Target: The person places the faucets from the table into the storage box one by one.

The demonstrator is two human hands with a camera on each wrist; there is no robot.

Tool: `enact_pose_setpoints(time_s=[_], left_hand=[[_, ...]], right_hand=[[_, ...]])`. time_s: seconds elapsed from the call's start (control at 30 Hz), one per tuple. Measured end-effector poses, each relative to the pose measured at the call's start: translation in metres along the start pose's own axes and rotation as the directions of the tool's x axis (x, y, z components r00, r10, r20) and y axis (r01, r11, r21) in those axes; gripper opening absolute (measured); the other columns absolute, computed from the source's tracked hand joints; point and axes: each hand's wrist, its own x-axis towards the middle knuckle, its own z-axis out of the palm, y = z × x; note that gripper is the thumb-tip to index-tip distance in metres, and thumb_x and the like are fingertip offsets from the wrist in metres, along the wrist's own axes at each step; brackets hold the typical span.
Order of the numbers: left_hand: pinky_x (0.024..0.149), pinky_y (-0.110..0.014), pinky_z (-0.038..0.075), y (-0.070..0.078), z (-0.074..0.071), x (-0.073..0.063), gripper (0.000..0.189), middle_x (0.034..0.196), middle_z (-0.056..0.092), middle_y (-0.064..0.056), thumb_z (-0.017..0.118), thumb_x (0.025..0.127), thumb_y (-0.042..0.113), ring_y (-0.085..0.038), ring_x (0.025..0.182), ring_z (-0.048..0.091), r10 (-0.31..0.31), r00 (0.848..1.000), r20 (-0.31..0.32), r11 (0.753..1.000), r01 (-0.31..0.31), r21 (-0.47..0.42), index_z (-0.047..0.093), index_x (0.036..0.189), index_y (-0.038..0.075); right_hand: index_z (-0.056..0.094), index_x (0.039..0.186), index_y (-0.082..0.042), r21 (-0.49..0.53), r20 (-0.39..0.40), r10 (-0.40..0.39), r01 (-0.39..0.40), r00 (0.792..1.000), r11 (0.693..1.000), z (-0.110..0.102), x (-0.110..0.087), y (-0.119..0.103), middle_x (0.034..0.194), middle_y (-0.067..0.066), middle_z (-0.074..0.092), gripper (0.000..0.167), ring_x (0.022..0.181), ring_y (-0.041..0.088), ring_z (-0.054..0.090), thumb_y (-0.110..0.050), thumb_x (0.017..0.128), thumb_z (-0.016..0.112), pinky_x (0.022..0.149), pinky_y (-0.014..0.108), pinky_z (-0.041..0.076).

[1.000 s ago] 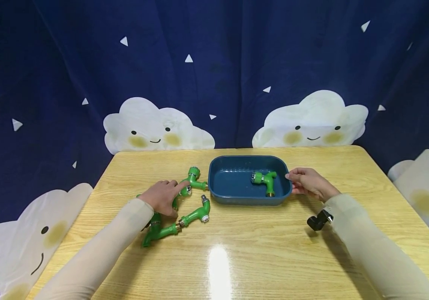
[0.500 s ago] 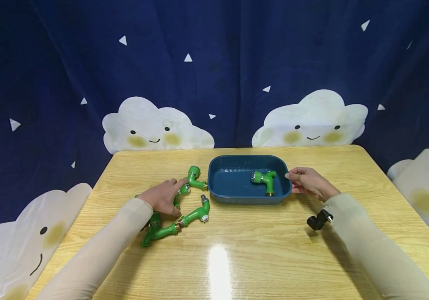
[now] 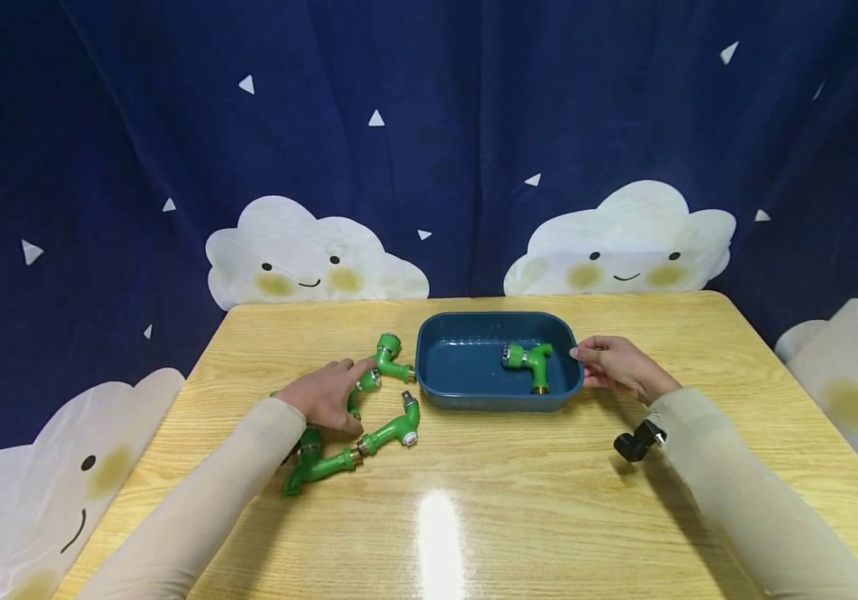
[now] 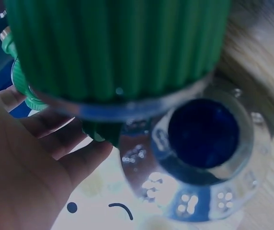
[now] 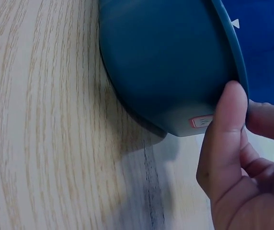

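Observation:
In the head view my left hand [image 3: 319, 396] reaches down over a green tap [image 3: 368, 382], thumb and fingers on either side; much of the tap is hidden. The left wrist view shows the fingers curving down to a green part, partly covered by a large ribbed knob [image 4: 118, 52] and a shiny chrome fitting [image 4: 199, 143] close to the camera. My right hand [image 3: 619, 367] pinches the right rim of a blue plastic box [image 3: 489, 402], thumb outside [image 5: 230, 110]. One green tap [image 3: 539, 371] lies inside the box, towards its right end.
Around the left hand lie more green taps: one behind it [image 3: 385, 362] beside the box, one in front [image 3: 316, 468], and one [image 3: 394, 429] between that and the box. The wooden table [image 3: 534, 500] ends against a dark blue curtain [image 3: 466, 150] with clouds.
From the first frame to the second, the tap under my left hand turned slightly and the fingers shifted a little. The right hand and box have stayed in place.

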Motion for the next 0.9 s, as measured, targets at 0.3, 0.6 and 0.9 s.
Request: enact_pose_setpoints(time_s=[0.3, 0.6, 0.9], left_hand=[[0.094, -0.051, 0.053, -0.002, 0.002, -0.001, 0.106, 0.131, 0.054, -0.013, 0.083, 0.07, 0.042, -0.03, 0.117, 0.057, 0.007, 1.0, -0.028, 1.0, -0.007, -0.004, 0.023, 0.156, 0.025], [0.099, -0.054, 0.05, -0.006, -0.002, -0.003, 0.108, 0.133, 0.054, -0.019, 0.085, 0.069, 0.044, -0.036, 0.121, 0.057, 0.025, 0.998, -0.066, 1.0, -0.026, -0.014, 0.025, 0.155, 0.019], [0.097, -0.052, 0.051, -0.006, -0.009, -0.007, 0.106, 0.129, 0.054, -0.017, 0.084, 0.072, 0.045, -0.033, 0.116, 0.057, 0.013, 0.997, -0.073, 1.0, -0.014, -0.004, 0.025, 0.155, 0.018]], right_hand=[[0.051, 0.116, 0.004, -0.001, 0.0, 0.002, -0.002, 1.0, 1.0, 0.0, 0.0, -0.001, 0.079, -0.004, 0.058, 0.027, 0.065, 0.004, 0.059, -0.02, 0.104, 0.051, 0.065, 0.02, 0.058], [0.051, 0.118, 0.003, 0.001, 0.006, 0.003, -0.003, 1.0, 1.0, 0.0, 0.001, 0.001, 0.079, -0.004, 0.06, 0.027, 0.067, 0.003, 0.061, -0.02, 0.104, 0.05, 0.066, 0.02, 0.058], [0.049, 0.121, 0.005, -0.016, -0.002, 0.002, -0.002, 1.0, 1.0, 0.0, 0.0, 0.0, 0.081, -0.003, 0.06, 0.033, 0.067, 0.004, 0.06, -0.022, 0.104, 0.05, 0.067, 0.021, 0.058]])
